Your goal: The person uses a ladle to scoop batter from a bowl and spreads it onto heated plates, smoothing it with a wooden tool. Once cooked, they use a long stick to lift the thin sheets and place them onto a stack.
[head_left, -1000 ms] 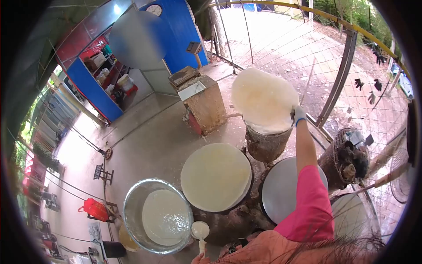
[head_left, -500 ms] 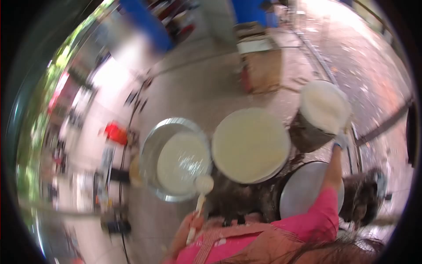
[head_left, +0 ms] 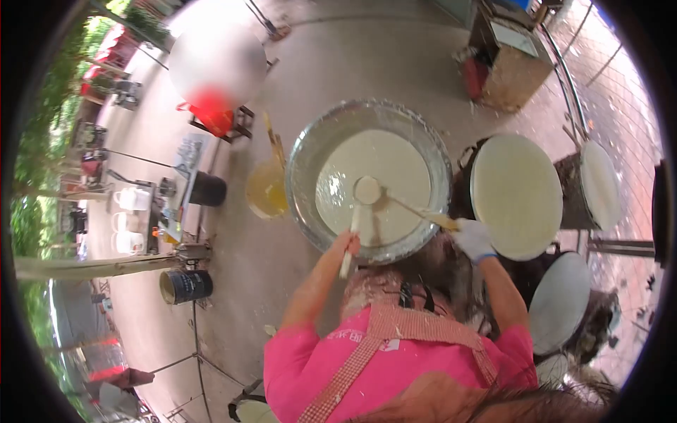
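A wide metal basin [head_left: 300, 204] holds pale, creamy batter [head_left: 345, 162] in front of me. My left hand [head_left: 345, 243] grips the white handle of a ladle [head_left: 367, 189], whose bowl is over the batter and looks full of the same stuff. In a white glove, my right hand [head_left: 474, 240] is closed on a thin wooden-handled tool [head_left: 438, 220]. Its slim shaft crosses the basin's right side, and its tip is right by the ladle's bowl.
Large round pale-topped griddles [head_left: 518, 194] stand right of the basin, with another round plate [head_left: 560, 303] nearer me. A yellowish bowl [head_left: 266, 190] sits to the left. Farther off are a black bucket [head_left: 187, 286], a cardboard box [head_left: 518, 74] and a red bag [head_left: 211, 116].
My view has swung left, bringing the basin to the middle. My right hand has come from the far-right griddle to the basin, with the wooden-handled tool. The ladle is now farther over the batter.
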Action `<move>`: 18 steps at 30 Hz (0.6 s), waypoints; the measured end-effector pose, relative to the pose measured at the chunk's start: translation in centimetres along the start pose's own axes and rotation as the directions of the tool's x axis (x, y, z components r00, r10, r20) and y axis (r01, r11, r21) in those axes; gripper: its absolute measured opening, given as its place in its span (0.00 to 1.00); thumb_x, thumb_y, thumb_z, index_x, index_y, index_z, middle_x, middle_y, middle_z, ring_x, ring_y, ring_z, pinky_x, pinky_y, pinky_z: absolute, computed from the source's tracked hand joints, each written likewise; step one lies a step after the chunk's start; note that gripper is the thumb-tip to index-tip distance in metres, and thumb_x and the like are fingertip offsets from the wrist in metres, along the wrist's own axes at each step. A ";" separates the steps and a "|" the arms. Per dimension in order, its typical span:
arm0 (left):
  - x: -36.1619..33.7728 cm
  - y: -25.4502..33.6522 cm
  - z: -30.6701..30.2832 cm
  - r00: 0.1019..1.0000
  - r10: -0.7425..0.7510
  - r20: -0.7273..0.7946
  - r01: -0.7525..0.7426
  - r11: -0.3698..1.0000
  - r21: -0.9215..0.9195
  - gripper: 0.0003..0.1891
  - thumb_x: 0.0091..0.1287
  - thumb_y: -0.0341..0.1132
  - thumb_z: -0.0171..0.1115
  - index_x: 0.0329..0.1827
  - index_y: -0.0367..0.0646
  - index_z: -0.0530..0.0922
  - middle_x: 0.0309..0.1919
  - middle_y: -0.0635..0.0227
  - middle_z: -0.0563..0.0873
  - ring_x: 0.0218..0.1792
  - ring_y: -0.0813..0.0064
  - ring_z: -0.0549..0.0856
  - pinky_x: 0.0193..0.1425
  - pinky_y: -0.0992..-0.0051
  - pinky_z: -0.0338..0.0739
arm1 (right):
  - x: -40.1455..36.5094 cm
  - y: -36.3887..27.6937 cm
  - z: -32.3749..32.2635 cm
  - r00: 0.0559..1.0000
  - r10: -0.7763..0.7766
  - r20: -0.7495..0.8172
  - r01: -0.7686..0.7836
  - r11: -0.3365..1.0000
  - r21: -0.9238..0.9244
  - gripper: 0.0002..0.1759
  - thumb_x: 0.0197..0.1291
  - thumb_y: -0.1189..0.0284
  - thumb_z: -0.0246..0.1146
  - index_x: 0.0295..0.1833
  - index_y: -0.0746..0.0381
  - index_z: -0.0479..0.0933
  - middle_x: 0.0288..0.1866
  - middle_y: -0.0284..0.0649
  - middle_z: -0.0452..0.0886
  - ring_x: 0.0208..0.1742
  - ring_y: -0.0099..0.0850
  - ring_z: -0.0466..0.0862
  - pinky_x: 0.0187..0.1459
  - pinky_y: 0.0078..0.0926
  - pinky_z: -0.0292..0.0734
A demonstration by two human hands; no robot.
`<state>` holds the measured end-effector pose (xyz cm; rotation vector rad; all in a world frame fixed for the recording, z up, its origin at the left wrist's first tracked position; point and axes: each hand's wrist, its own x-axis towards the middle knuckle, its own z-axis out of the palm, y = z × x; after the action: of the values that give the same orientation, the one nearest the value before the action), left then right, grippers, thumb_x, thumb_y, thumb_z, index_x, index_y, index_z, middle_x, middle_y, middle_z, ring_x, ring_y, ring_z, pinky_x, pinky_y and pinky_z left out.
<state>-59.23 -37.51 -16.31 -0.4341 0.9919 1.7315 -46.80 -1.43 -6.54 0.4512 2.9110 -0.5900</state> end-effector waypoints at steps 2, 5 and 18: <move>1.0 0.0 -1.5 0.994 -0.086 -0.072 0.093 0.991 0.092 0.09 0.66 0.31 0.51 0.47 0.48 0.65 0.15 0.72 0.65 0.10 0.83 0.63 0.09 0.79 0.60 | 0.3 -4.4 3.0 0.977 -0.030 0.209 0.087 0.959 -0.269 0.16 0.48 0.56 0.64 0.34 0.58 0.80 0.31 0.46 0.82 0.34 0.42 0.82 0.39 0.41 0.75; 4.0 2.9 -3.0 0.976 -0.088 -0.198 0.132 0.967 0.219 0.07 0.66 0.32 0.51 0.44 0.47 0.64 0.13 0.74 0.64 0.09 0.83 0.62 0.09 0.79 0.59 | -1.0 -7.7 -1.6 0.971 0.099 0.220 -0.083 0.993 -0.083 0.20 0.48 0.52 0.63 0.34 0.59 0.80 0.29 0.49 0.81 0.34 0.45 0.82 0.37 0.43 0.75; -15.6 15.7 16.5 0.990 -0.134 0.033 0.136 0.986 -0.091 0.17 0.68 0.46 0.53 0.24 0.51 0.60 0.12 0.79 0.59 0.08 0.88 0.58 0.06 0.84 0.48 | -11.4 -13.0 -0.1 0.888 0.068 -0.456 -0.025 0.995 0.099 0.20 0.54 0.56 0.63 0.41 0.63 0.75 0.28 0.48 0.80 0.28 0.48 0.80 0.30 0.43 0.74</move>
<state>-64.58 -35.69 10.69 -0.5248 0.8453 1.6612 -40.10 -15.78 0.42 0.7664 3.3127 -0.6920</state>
